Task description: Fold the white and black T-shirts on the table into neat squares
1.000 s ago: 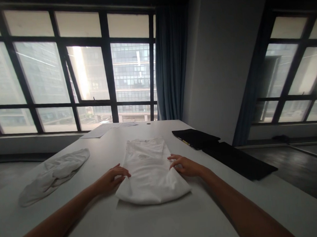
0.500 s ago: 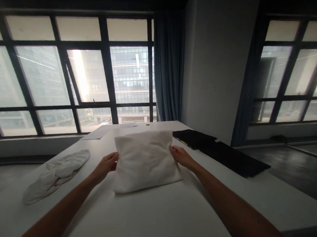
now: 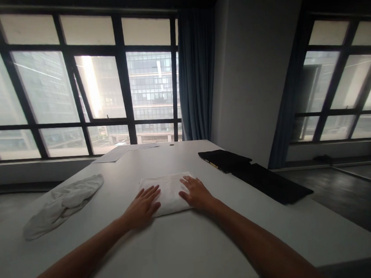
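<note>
A white folded cloth [image 3: 170, 194] lies flat on the white table in front of me; its exact kind does not show. Over its left edge rests my left hand [image 3: 143, 208], palm down with the fingers spread. My right hand [image 3: 197, 192] lies on the cloth's right side, also palm down, thumb and fingers apart. Neither hand grips the fabric. Parts of both side edges are hidden under the hands.
On the left side of the white table [image 3: 167, 257] lies a crumpled pale cloth [image 3: 65, 205]. Black flat items [image 3: 270, 182] lie along the right edge. Paper sheets [image 3: 111, 155] are at the far left, before the windows [image 3: 100, 85]. A blue curtain [image 3: 196, 75] hangs behind.
The white cloth was held up at its sides by both hands; now it lies flat and smaller on the table. Both hands have let go of its edges and rest on top, closer together.
</note>
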Action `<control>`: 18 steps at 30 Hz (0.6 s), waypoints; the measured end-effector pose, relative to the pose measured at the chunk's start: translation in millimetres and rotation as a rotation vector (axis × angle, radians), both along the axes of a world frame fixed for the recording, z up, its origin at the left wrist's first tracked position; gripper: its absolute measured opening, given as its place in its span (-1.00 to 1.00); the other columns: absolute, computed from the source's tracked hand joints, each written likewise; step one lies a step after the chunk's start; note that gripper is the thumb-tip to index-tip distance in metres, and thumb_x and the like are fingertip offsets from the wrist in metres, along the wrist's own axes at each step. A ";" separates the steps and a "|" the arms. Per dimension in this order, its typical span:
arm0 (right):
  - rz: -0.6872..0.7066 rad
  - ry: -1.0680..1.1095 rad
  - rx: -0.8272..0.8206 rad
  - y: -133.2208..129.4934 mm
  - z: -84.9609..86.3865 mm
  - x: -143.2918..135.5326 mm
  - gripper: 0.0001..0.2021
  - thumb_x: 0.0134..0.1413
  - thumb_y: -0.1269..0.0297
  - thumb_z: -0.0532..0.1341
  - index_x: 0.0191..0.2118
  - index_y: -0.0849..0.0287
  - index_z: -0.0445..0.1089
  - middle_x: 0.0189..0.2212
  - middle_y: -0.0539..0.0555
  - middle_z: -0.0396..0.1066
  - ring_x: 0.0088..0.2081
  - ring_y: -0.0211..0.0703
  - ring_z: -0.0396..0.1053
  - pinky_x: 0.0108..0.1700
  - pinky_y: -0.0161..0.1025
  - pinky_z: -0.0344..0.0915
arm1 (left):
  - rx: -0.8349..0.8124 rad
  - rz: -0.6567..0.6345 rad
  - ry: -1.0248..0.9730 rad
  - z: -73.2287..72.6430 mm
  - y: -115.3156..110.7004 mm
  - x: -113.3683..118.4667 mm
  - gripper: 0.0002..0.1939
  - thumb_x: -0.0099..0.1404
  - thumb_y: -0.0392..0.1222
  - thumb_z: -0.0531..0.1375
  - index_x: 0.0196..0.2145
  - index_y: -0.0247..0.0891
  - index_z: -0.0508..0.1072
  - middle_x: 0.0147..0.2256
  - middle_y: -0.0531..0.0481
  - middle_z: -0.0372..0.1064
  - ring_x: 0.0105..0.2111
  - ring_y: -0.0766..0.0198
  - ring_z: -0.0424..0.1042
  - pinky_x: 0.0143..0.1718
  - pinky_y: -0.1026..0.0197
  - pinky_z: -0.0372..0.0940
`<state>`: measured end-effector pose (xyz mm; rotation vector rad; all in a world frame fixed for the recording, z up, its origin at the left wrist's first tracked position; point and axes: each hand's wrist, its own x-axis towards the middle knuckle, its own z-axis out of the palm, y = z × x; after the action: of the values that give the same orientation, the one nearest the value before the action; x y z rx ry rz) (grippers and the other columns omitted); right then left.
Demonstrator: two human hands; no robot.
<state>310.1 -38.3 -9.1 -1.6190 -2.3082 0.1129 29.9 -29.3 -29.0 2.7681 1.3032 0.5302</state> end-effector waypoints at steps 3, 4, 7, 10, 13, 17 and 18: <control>0.049 -0.028 -0.193 2.9 -11.6 0.2 -0.32 0.34 -0.13 -0.19 0.40 0.16 0.00 0.43 0.17 -0.20 0.43 0.04 -0.28 0.38 0.10 -0.36 | -0.149 0.007 0.066 -7.9 -3.0 1.1 -0.31 0.45 0.24 -0.21 0.39 -0.14 0.02 0.39 -0.07 -0.12 0.38 0.04 -0.14 0.35 -0.12 -0.17; 0.051 -0.027 -0.223 3.9 -14.0 1.9 -0.31 0.33 -0.15 -0.21 0.41 0.15 -0.02 0.43 0.16 -0.22 0.43 0.03 -0.30 0.38 0.11 -0.36 | -0.171 0.013 0.068 -9.7 -3.0 -0.4 -0.30 0.45 0.25 -0.22 0.39 -0.14 0.00 0.39 -0.07 -0.15 0.39 0.04 -0.16 0.35 -0.11 -0.18; 0.064 -0.011 -0.229 6.2 -17.0 7.8 -0.29 0.32 -0.18 -0.23 0.41 0.12 -0.03 0.44 0.13 -0.23 0.43 0.01 -0.31 0.38 0.10 -0.36 | -0.212 0.017 0.076 -10.6 -0.8 -7.6 -0.26 0.44 0.28 -0.23 0.40 -0.17 -0.03 0.40 -0.07 -0.22 0.40 0.06 -0.22 0.36 -0.08 -0.22; 0.061 0.013 -0.222 7.4 -18.6 11.4 -0.30 0.33 -0.17 -0.24 0.40 0.14 -0.01 0.43 0.13 -0.20 0.43 -0.02 -0.30 0.38 0.07 -0.34 | -0.251 0.072 0.110 -7.9 6.2 -21.1 -0.23 0.41 0.31 -0.24 0.40 -0.18 -0.05 0.41 -0.08 -0.27 0.40 0.06 -0.27 0.36 -0.11 -0.27; -0.077 0.027 -0.210 9.9 -21.7 13.6 -0.30 0.34 -0.15 -0.26 0.39 0.19 0.01 0.43 0.18 -0.20 0.43 0.02 -0.29 0.38 0.09 -0.32 | -0.262 0.227 0.145 -7.1 17.8 -40.0 -0.18 0.36 0.36 -0.22 0.40 -0.18 -0.04 0.40 -0.12 -0.30 0.40 -0.02 -0.31 0.34 -0.22 -0.29; -0.361 0.054 -0.142 25.3 -17.2 17.5 -0.26 0.25 -0.17 -0.01 0.33 0.33 0.11 0.32 0.39 0.08 0.34 0.21 -0.01 0.32 0.09 -0.08 | -0.300 0.375 0.170 -11.3 31.6 -54.2 -0.10 0.32 0.39 -0.23 0.40 -0.29 -0.06 0.40 -0.23 -0.30 0.39 -0.10 -0.30 0.30 -0.31 -0.24; -0.397 0.096 -0.140 32.6 -13.0 18.7 -0.22 0.17 -0.17 0.11 0.31 0.34 0.12 0.27 0.42 0.15 0.31 0.23 0.07 0.29 0.06 -0.01 | -0.304 0.378 0.169 -12.5 33.5 -54.6 -0.09 0.32 0.39 -0.23 0.40 -0.31 -0.06 0.40 -0.24 -0.29 0.39 -0.10 -0.29 0.30 -0.31 -0.24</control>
<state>328.8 -5.8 -22.1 -2.0588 -1.9033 0.2573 -24.7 4.2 -41.5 2.3721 1.7883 0.0931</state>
